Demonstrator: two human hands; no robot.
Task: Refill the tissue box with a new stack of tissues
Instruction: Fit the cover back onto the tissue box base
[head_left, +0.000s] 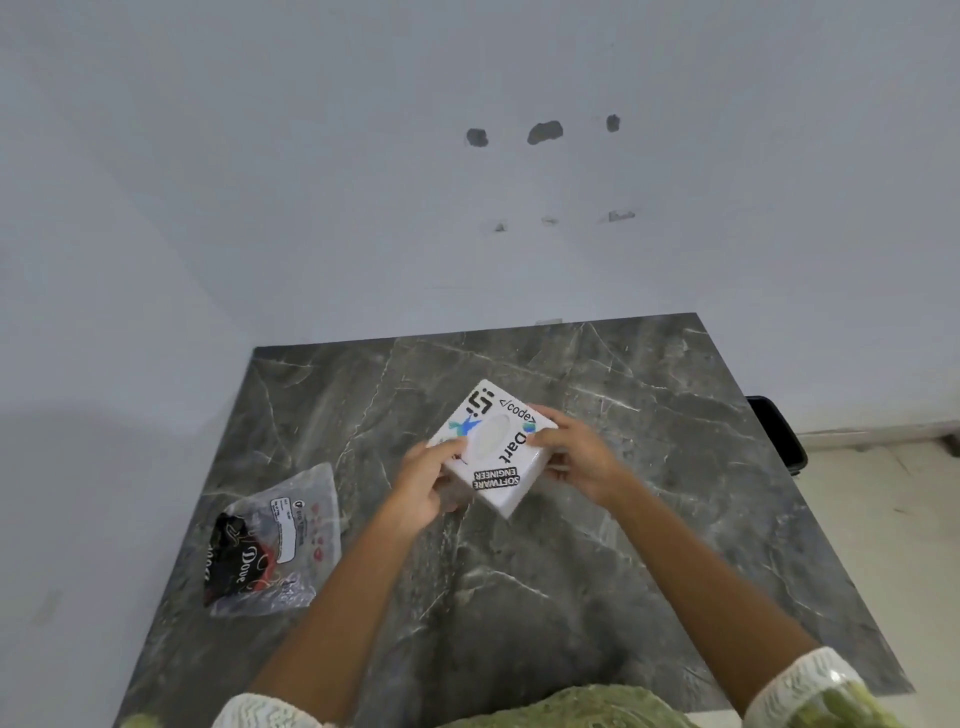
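Note:
A white square tissue box (493, 452) with stickers and an oval top slot is held tilted above the dark marble table (571, 571). My left hand (426, 483) grips its left side, thumb on top near the slot. On the opposite side my right hand (576, 452) clasps the right edge. A clear plastic pack (275, 545) with a black and red printed label lies flat on the table's left part, apart from both hands.
A white wall runs behind and to the left of the table. Past the table's right edge stands a black object (779, 431), on a pale floor (883, 519).

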